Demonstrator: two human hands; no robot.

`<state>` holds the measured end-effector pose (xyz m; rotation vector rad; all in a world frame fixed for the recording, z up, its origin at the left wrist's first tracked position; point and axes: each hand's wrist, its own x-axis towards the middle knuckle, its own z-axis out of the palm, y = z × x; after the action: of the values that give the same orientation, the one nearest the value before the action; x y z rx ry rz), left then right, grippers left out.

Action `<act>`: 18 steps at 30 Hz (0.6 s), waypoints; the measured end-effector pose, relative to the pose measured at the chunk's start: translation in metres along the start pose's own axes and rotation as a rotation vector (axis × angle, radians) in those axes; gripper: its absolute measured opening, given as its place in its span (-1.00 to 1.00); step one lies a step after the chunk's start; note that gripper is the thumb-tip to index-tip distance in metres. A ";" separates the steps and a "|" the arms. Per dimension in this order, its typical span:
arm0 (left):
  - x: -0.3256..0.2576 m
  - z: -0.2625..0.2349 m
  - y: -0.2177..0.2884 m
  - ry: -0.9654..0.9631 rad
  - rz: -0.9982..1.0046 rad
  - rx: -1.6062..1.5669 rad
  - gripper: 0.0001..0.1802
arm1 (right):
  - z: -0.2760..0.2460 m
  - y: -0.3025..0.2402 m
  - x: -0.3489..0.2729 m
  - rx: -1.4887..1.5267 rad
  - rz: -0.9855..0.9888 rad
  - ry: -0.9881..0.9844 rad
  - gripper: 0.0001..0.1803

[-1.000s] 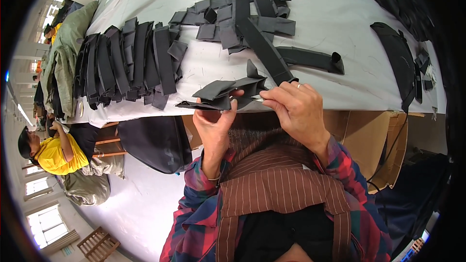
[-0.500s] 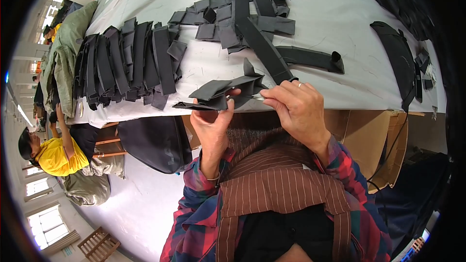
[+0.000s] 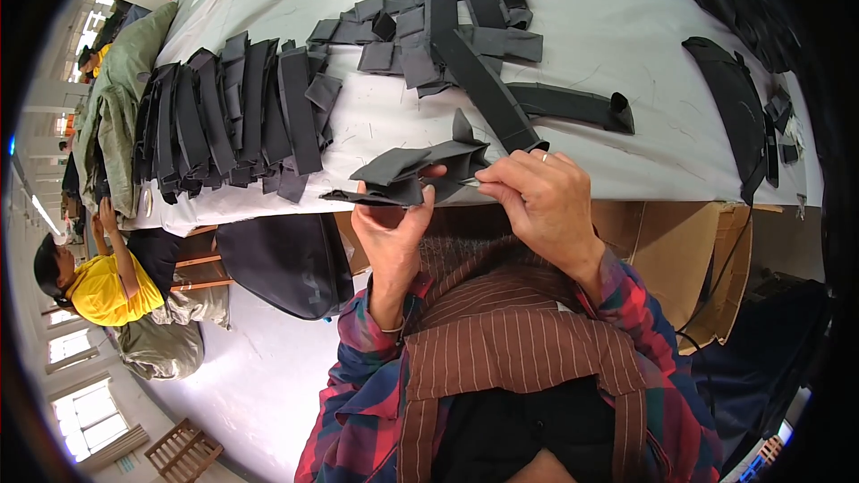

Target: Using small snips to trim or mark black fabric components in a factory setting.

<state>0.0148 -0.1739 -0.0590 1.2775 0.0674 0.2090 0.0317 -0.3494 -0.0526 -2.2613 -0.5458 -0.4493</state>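
Note:
Just above the table's front edge, my left hand (image 3: 391,233) is closed on a folded black fabric piece (image 3: 398,164), thumb below and fingers tucked into its folds. The piece has several loose flaps, one of them standing up at its right end. My right hand (image 3: 541,201), with a ring on one finger, is pinched at that right end. A small pale, shiny bit shows at its fingertips; what it is, I cannot make out. Behind my right hand lies a long black fabric strip (image 3: 490,94), its near end close to my knuckles.
A row of black folded strips (image 3: 255,103) lies left on the white-covered table (image 3: 376,125). More black pieces (image 3: 416,22) are heaped at the back. A curved black piece (image 3: 723,98) lies right. Below stands a cardboard box (image 3: 680,259). A person in yellow (image 3: 112,291) works at far left.
My right hand has shifted slightly left, with its fingertips still at the right end of the fabric piece. The left hand keeps its hold almost unmoved.

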 end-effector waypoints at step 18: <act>-0.006 -0.003 -0.004 -0.045 0.018 0.063 -0.55 | 0.025 -0.015 0.009 -0.128 -0.009 -0.092 -0.94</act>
<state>0.0090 -0.1732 -0.0638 1.3456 0.0242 0.1950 0.0352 -0.3193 -0.0559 -2.4123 -0.5888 -0.3953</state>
